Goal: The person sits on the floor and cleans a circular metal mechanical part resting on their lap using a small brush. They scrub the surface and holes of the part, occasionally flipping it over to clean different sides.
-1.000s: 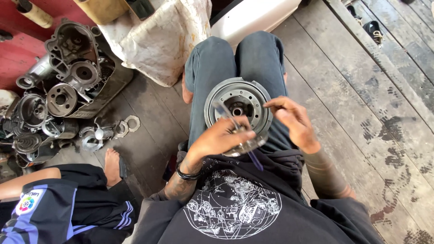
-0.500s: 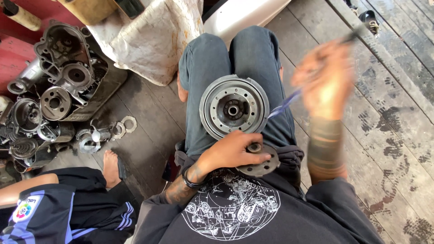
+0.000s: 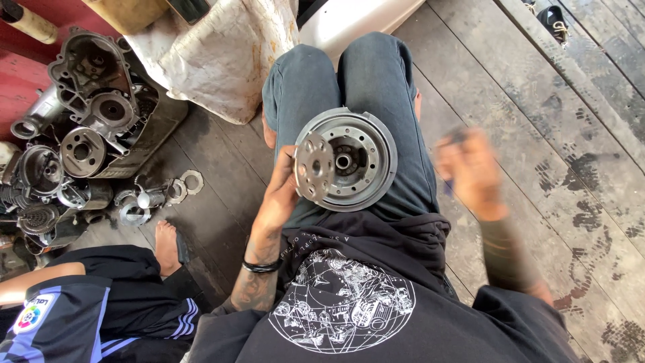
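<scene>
A round grey metal drum (image 3: 359, 158) with a ring of holes and a centre hub lies on my lap, on my dark jeans. My left hand (image 3: 282, 195) holds a smaller round metal plate (image 3: 313, 167) with several holes, tilted up on edge at the drum's left rim. My right hand (image 3: 467, 171) is blurred to the right of my thigh, over the plank floor; it looks closed around a thin blue-handled tool (image 3: 449, 186), mostly hidden by the hand.
Grey engine casings and round metal parts (image 3: 87, 128) are heaped at the left, with washers and rings (image 3: 176, 191) on the floor. A dirty white sack (image 3: 225, 57) lies beyond my knees. Another person's leg and foot (image 3: 164, 245) sit at lower left. Plank floor (image 3: 571, 134) spreads right.
My left hand lifted the small plate from my lap up against the drum's left rim, turning it on edge. My right hand swung down from the upper right to beside my thigh.
</scene>
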